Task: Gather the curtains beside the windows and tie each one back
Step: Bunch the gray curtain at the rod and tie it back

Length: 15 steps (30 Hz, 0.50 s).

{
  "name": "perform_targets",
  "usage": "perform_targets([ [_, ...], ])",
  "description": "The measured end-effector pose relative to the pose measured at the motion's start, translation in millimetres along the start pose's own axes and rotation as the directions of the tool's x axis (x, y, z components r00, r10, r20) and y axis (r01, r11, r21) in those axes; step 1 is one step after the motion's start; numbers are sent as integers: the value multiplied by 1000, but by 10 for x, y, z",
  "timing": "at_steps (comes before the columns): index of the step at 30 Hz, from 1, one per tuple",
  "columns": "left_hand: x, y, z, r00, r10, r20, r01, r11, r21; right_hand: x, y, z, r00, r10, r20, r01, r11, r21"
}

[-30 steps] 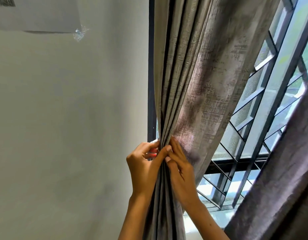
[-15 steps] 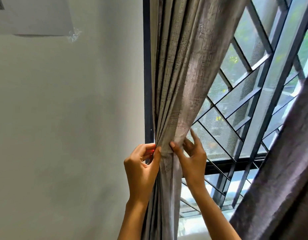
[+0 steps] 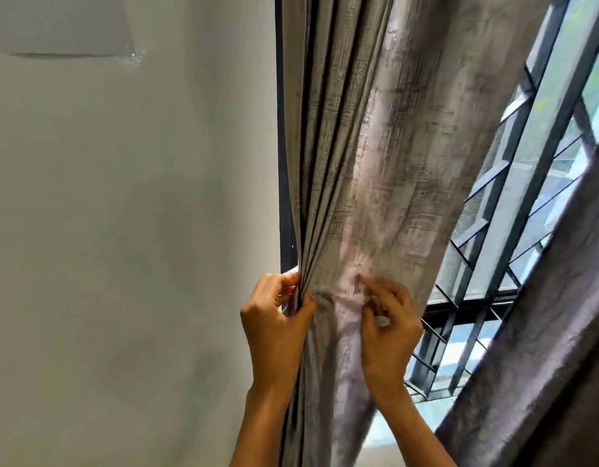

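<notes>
Left hand (image 3: 274, 328): thumb and curled fingers pinch the gathered grey-brown woven curtain (image 3: 368, 183) at its left edge.
Right hand (image 3: 389, 335): blurred; fingers bent on the folds, grasp unclear.
Curtain: bunched beside the dark window frame (image 3: 284, 197).
Second grey curtain (image 3: 544, 332): cut off, right.
Beyond: grey metal window grille (image 3: 513, 203), plain pale wall (image 3: 122, 230).

Right hand (image 3: 387, 328) blurred; curtain (image 3: 368, 183) cut off at the top.
</notes>
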<state>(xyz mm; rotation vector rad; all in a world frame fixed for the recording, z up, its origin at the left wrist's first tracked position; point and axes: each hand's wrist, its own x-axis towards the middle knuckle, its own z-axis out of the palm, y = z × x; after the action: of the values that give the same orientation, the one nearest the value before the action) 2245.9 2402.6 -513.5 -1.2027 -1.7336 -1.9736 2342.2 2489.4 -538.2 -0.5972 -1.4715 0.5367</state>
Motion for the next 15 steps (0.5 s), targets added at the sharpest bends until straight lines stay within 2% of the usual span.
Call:
perform_targets([
  [3, -10, 22, 2, 1000, -10, 26, 11, 999, -39, -41, -74, 40, 1000, 7, -6, -7, 1000, -5],
  [6, -7, 55, -8, 999, -10, 45, 13, 998, -68, 2, -47, 86, 991, 133, -19, -134, 989, -56],
  [11, 42, 61, -68, 994, -53, 96, 65, 990, -124, 115, 25, 104, 956, 240, 170, -267, 951, 159],
  [12, 45, 64, -74, 994, -51, 97, 63, 990, -124, 117, 5, 106, 959, 224, 172, -250, 956, 152],
  [15, 31, 69, -55, 996, -33, 85, 41, 995, -92, 57, -20, 102, 994, 75, 81, -74, 997, -7],
])
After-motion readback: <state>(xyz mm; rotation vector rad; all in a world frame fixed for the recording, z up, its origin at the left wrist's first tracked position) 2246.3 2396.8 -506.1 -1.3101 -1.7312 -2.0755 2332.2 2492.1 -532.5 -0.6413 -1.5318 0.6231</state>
